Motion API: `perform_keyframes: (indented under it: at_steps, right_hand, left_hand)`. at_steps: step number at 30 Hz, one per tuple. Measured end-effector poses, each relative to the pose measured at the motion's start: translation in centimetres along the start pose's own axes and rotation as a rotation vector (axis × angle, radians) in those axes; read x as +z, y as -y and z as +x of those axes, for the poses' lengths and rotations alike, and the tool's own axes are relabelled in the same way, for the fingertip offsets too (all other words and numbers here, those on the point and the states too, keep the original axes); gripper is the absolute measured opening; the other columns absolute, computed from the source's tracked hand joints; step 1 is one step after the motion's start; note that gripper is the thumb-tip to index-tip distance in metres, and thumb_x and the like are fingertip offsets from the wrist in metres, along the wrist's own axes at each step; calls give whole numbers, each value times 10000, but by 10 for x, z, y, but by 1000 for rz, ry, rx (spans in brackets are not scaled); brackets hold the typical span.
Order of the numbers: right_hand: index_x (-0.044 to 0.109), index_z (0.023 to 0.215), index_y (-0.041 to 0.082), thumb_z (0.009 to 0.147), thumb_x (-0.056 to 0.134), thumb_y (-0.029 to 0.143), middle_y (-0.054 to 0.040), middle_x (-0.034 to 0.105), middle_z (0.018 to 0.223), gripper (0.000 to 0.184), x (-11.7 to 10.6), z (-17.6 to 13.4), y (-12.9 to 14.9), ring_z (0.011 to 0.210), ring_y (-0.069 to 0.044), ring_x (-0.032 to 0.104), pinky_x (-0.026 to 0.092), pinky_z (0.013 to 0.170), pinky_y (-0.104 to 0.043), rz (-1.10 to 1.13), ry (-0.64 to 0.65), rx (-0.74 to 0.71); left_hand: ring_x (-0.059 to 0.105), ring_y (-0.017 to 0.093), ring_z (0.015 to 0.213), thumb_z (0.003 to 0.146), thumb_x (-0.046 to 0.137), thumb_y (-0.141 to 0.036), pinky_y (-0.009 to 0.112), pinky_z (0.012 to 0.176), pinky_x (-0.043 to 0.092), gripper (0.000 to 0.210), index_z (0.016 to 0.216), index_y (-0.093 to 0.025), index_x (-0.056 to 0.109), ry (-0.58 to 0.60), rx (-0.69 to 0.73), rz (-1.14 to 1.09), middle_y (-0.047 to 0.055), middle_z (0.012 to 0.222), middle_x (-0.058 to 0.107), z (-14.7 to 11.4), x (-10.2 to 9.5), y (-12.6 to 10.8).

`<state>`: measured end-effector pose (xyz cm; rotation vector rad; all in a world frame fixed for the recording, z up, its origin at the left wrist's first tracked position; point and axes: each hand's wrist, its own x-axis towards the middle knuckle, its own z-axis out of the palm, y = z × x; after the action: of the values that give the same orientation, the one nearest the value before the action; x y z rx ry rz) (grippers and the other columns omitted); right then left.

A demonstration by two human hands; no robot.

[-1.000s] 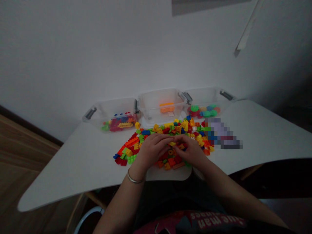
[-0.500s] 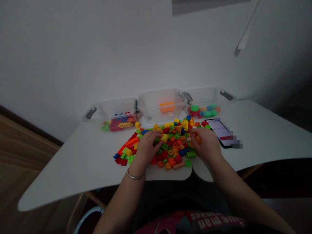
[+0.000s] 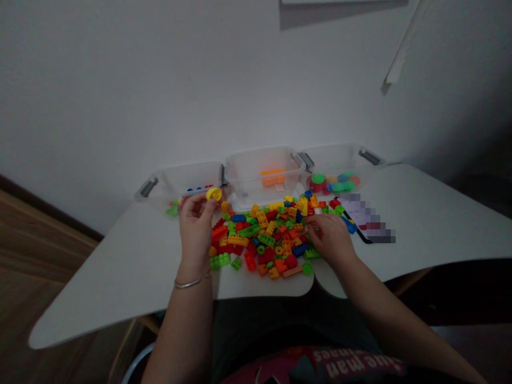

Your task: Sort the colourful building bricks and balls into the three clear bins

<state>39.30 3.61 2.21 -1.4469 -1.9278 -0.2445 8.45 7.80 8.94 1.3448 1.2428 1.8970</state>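
Raised at the left of the brick pile, my left hand [image 3: 196, 226] pinches a round yellow toy wheel [image 3: 214, 194] between thumb and fingers. It is held in front of the left clear box [image 3: 172, 178]. On the right side of the pile of colourful building bricks [image 3: 266, 240], my right hand [image 3: 334, 237] rests with its fingers curled together and the fingertips down among the pieces. What those fingers hold, if anything, is hidden. Red, green, orange, yellow and blue bricks lie loose between the hands.
A middle clear box [image 3: 244, 168] holds an orange piece [image 3: 273, 177]. The right clear box [image 3: 332, 157] has round coloured pieces inside. A phone [image 3: 362, 218] lies right of my right hand, with a blue brick [image 3: 349, 225] beside it. The white table [image 3: 120, 266] meets the wall behind.
My left hand has come up and left out of the pile with the yellow wheel. My right hand has shifted slightly left, its fingers drawn closer together. A blue brick now lies by the phone.
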Motion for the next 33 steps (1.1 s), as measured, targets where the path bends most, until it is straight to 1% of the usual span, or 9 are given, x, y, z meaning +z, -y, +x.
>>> perform_keyframes:
  at_steps: [3,5,9,12,18,22,26,30,33]
  right_hand:
    - [672,888,195,845,575,192,-69,743,922,107,-1,0,1,888,-255,645,444,834,-394,6,-17,-10]
    - [668,872,196,844,576,186,-66,742,916,97,-2,0,1,879,-250,644,442,833,-390,12,-30,-26]
    - [664,859,196,842,589,181,-61,742,906,78,-3,-1,0,868,-245,642,436,825,-386,-4,-53,-51]
    - [660,848,197,841,589,174,-56,743,900,75,-3,-1,1,866,-243,640,435,822,-381,-9,-69,-57]
    - [660,857,199,844,588,168,-47,741,895,79,-3,-1,3,867,-234,638,435,827,-370,2,-70,-81]
    - [660,850,199,846,584,173,-49,740,894,81,-2,-1,4,866,-231,638,435,826,-370,7,-74,-81]
    - [663,862,202,861,559,189,-61,738,907,105,-4,-1,6,881,-238,638,431,832,-379,-28,-44,-36]
    - [657,849,203,851,546,194,-68,733,886,111,-5,0,6,870,-256,634,427,809,-397,-74,-11,20]
    - [653,865,201,848,541,194,-71,729,885,113,-5,1,5,876,-259,632,425,810,-394,-79,7,41]
  left_hand:
    - [644,142,823,729,753,-403,274,769,543,354,969,-196,596,-158,200,170,16,898,644,29,-10,-6]
    - [640,156,846,774,711,-339,286,758,539,286,1002,-199,608,-192,303,316,40,964,650,44,-14,-8]
    - [633,219,945,850,597,-256,381,890,503,172,994,-205,676,-75,428,766,74,1007,676,62,-21,-6]
    - [623,257,1007,868,534,-241,417,947,465,217,991,-209,710,49,425,991,90,1015,692,66,-24,1]
    - [631,260,988,867,434,-241,406,921,456,318,1005,-180,714,70,375,1037,106,1017,716,67,-21,15]
    - [629,274,895,885,394,-282,477,986,395,334,819,-170,702,78,382,1137,120,886,721,65,-18,19]
    - [625,269,851,885,391,-286,536,1049,332,338,732,-182,673,59,432,1103,106,800,707,63,-18,24]
    - [635,289,889,879,418,-306,574,1078,296,328,782,-187,708,62,417,1069,117,825,722,63,-18,22]
    - [635,310,983,867,468,-315,619,1089,252,285,883,-211,733,121,386,1027,119,959,740,64,-16,14]
